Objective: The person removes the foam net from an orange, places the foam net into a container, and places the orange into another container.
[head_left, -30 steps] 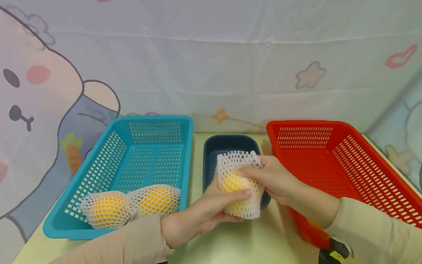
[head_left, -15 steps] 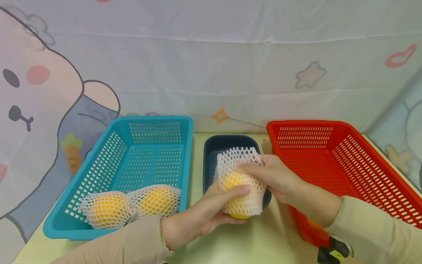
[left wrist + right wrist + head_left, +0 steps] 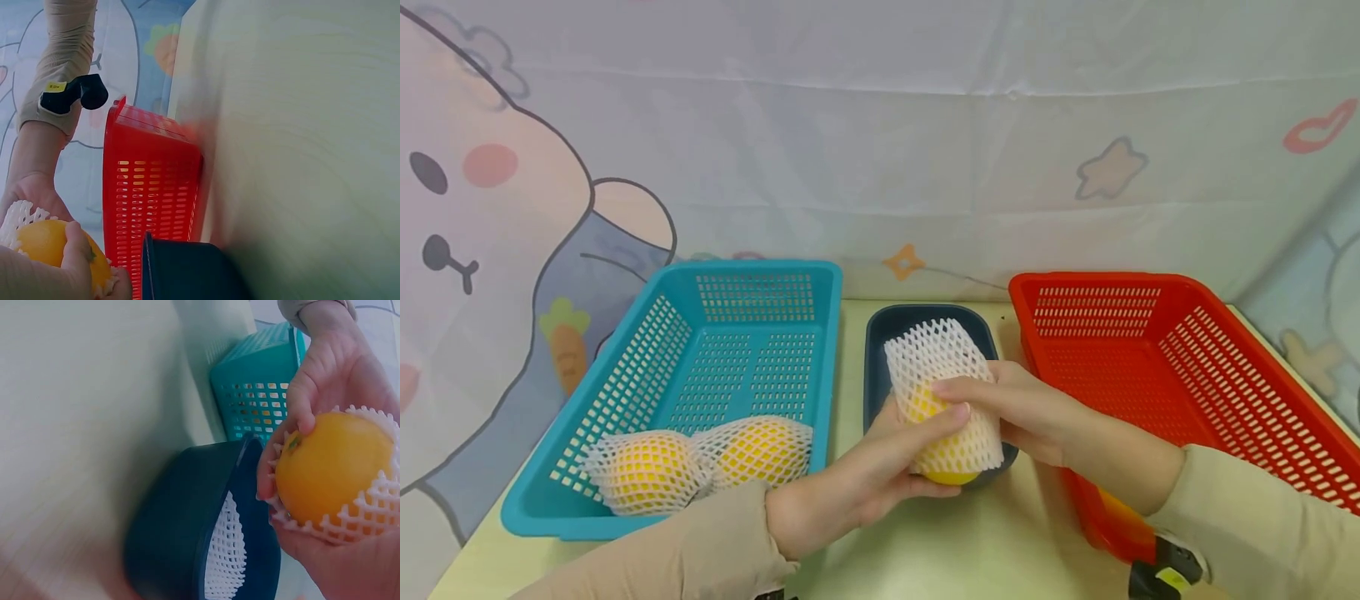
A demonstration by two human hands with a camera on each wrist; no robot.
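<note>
Just over the dark blue container point(image 3: 880, 333), both hands hold an orange point(image 3: 331, 469) partly covered by a white foam net sleeve point(image 3: 936, 354). My left hand point(image 3: 880, 467) grips the fruit from the left, thumb laid across its front. On the other side my right hand point(image 3: 1030, 408) pinches the sleeve with thumb and fingers. Bare orange skin and the stem end show at the sleeve's lower opening in the right wrist view, while the upper end of the net stands up loose. Another white foam net point(image 3: 225, 556) lies inside the dark blue container.
A turquoise basket point(image 3: 833, 350) on the left holds two net-wrapped oranges point(image 3: 651, 471) near its front. To the right stands a red basket point(image 3: 1026, 321), with something orange showing at its near end. A printed cloth point(image 3: 880, 167) hangs behind the table.
The sleeve has slid upward along the orange and tilted left, so bare skin now shows at its lower end. Both hands keep their hold; the right has dropped slightly.
</note>
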